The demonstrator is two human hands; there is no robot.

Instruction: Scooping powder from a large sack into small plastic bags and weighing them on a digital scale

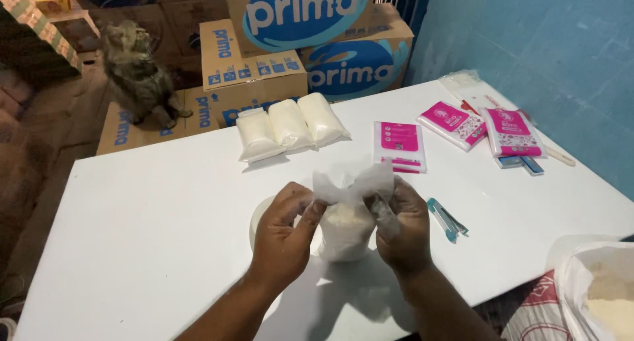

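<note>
A small clear plastic bag (345, 230) filled with white powder stands on the white table (152, 235) in front of me. My left hand (284, 232) pinches the left side of the bag's open top. My right hand (401, 222) grips the right side of that top, fingers dusted with powder. Both hands hold the bag's mouth stretched between them. A pale round lid or dish (259, 217) lies on the table partly behind my left hand.
Three filled white bags (290, 124) lie side by side at the table's far edge. Pink-and-white empty packets (399, 145) (453, 123) (512, 132) lie to the right. Teal clips (446, 219) rest near my right hand. A large sack of powder (598, 288) sits bottom right. Cardboard boxes (244, 70) and a cat (135, 73) are behind.
</note>
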